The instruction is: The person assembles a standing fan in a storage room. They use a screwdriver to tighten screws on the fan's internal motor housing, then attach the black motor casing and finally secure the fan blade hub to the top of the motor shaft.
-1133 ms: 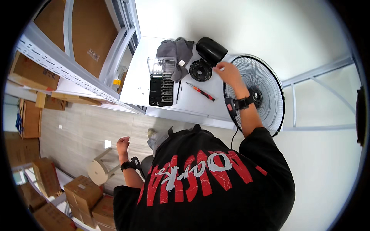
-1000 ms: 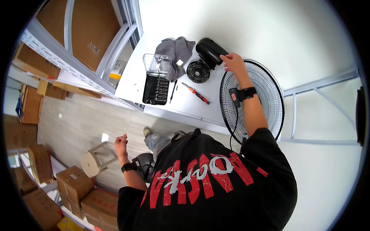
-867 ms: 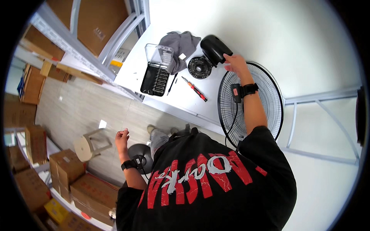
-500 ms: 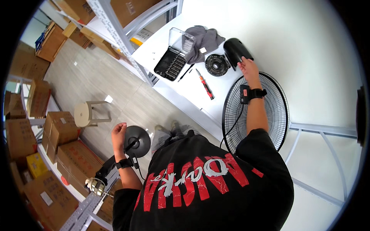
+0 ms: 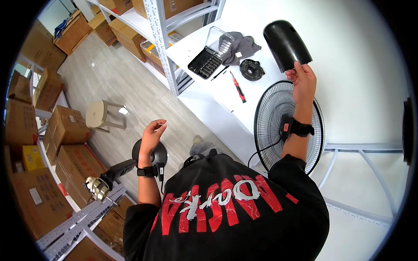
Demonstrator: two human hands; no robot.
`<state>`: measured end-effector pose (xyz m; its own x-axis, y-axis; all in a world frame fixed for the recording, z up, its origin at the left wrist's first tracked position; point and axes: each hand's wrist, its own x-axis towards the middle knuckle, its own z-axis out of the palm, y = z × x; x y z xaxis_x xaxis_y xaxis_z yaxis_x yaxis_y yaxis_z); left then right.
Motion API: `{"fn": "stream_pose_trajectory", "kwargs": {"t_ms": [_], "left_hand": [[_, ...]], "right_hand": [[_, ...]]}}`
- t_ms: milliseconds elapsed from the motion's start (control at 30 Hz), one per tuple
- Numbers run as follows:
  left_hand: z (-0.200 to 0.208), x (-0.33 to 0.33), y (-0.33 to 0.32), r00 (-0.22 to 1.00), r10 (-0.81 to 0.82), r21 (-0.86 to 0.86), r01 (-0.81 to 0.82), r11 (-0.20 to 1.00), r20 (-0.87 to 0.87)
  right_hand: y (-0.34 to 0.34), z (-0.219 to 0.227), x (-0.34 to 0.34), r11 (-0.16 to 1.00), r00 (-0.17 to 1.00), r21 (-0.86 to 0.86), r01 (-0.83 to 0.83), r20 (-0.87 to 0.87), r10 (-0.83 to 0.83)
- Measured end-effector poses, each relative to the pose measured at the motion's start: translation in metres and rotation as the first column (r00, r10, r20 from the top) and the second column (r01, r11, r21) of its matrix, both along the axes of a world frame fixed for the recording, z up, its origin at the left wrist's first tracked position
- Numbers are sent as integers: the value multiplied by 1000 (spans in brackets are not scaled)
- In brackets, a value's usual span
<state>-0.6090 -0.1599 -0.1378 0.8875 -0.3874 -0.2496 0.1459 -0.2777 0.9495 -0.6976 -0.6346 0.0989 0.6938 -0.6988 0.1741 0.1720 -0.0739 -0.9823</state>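
My right hand (image 5: 302,82) grips the open rim of a black, rounded plastic fan motor cover (image 5: 285,43), holding it up over the white table. Below that forearm stands a round wire fan grille (image 5: 272,130). My left hand (image 5: 153,134) is raised over the floor, thumb and fingertips pinched together; whatever they hold is too small to make out. Beneath it is the round black base (image 5: 162,153) of a fan stand, whose pole (image 5: 122,168) leads to a bare metal motor (image 5: 96,188). A black ring-shaped part (image 5: 251,69) lies on the table.
On the table (image 5: 209,98) are a red-and-black screwdriver (image 5: 238,87), an open bit case (image 5: 205,63), a thin black tool (image 5: 220,73) and a grey cloth (image 5: 241,47). A beige stool (image 5: 98,115) stands on the floor. Shelves with cardboard boxes (image 5: 67,130) line the left.
My right hand has taken hold of the motor cover and lifted it off the table. My left hand has moved right and up, its fingers still pinched.
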Motion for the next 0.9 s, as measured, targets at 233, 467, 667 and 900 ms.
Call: {"fn": "stream_pose_trajectory", "kwargs": {"t_ms": [233, 467, 667, 900], "left_hand": [[61, -72, 54, 996, 44, -167, -30, 985, 77], [142, -165, 104, 993, 80, -624, -6, 782, 91], [180, -230, 170, 859, 508, -768, -283, 575, 64], [167, -255, 217, 553, 821, -824, -527, 209, -145]], "right_hand": [[148, 34, -37, 875, 881, -156, -459, -203, 427], [308, -10, -57, 456, 585, -409, -790, -284, 759], [434, -8, -82, 80, 370, -790, -608, -192, 909], [523, -12, -77, -259, 32, -780, -569, -336, 941]]}}
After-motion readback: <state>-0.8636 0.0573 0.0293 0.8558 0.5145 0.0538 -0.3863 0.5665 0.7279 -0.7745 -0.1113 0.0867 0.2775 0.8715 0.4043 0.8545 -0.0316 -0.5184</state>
